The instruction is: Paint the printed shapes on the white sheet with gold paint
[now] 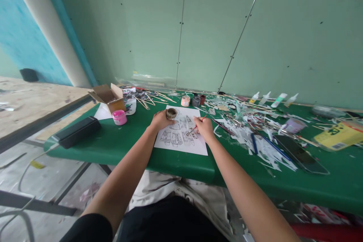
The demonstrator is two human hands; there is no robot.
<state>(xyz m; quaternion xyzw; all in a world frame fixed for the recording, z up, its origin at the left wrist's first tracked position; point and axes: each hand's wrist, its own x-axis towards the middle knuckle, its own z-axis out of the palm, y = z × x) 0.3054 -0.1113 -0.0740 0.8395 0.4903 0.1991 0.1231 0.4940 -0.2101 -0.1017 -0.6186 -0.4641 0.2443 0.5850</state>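
Note:
A white sheet of paper (201,147) printed with black line drawings lies on the green table in front of me. My left hand (161,120) is closed round a small open jar (171,113) of brownish paint at the sheet's upper left. Pinched in my right hand (203,126) is a thin red paintbrush (194,128); its tip points down and left at the drawings. Whether the tip touches the paper, I cannot tell.
Behind the sheet stand several paint jars (185,101). A pink jar (119,117), a cardboard box (109,96) and a black speaker-like block (76,131) are on the left. Paper scraps (272,151), a phone (300,154), glue bottles (279,100) and a yellow container (338,136) are on the right.

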